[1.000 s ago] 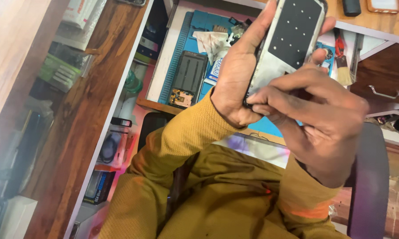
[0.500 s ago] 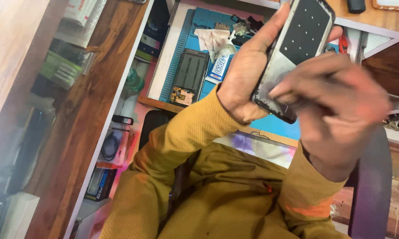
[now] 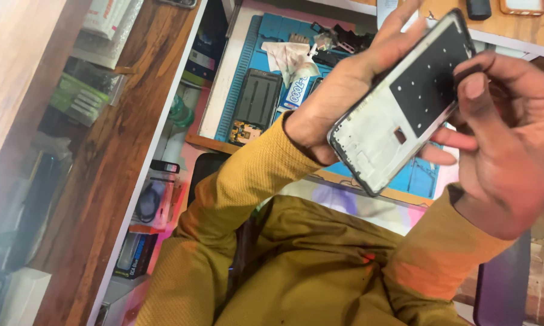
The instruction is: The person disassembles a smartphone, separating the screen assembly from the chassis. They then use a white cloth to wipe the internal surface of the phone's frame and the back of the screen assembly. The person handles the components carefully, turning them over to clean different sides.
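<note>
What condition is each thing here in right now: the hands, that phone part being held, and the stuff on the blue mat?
Left hand: gripping the phone frame from behind.
Right hand: fingers spread, thumb on the frame's upper edge.
Phone frame: held tilted, stripped, no screen.
Opened phone: lying flat on the mat, insides exposed.
Blue mat: flat, cluttered with parts.
</note>
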